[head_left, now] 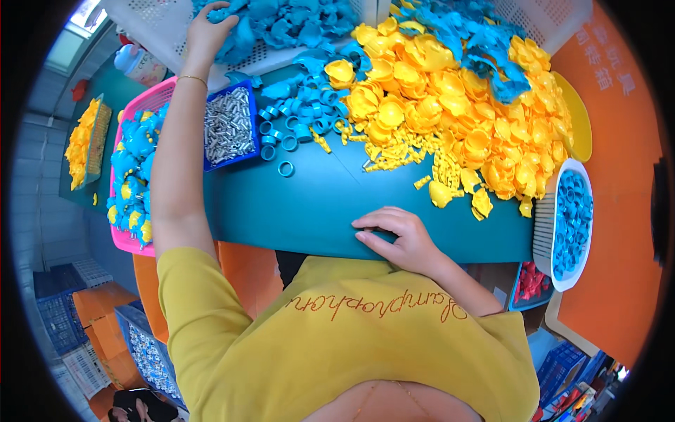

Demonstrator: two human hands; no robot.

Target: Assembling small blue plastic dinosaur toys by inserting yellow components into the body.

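My left hand (208, 29) reaches to the far left, over the blue plastic shell pieces (295, 24) in a white perforated crate (151, 28). Its thumb and fingers are apart at the edge of the pile, with blue showing between them; I see no piece clearly held. My right hand (399, 238) rests on the near edge of the green tabletop (295, 204), thumb and forefinger apart and nothing between them. Beyond it lies a big heap of yellow shell pieces (422, 84), with small yellow parts (394, 151) along its near side. Blue rings (288, 143) lie scattered left of that heap.
A blue tray (256, 112) of small metal parts stands beside my left forearm. Left of it, a pink basket (121, 235) holds blue-and-yellow assemblies. A white tub (582, 271) of blue parts stands at the right edge. Farther left is a basket of yellow pieces (81, 144).
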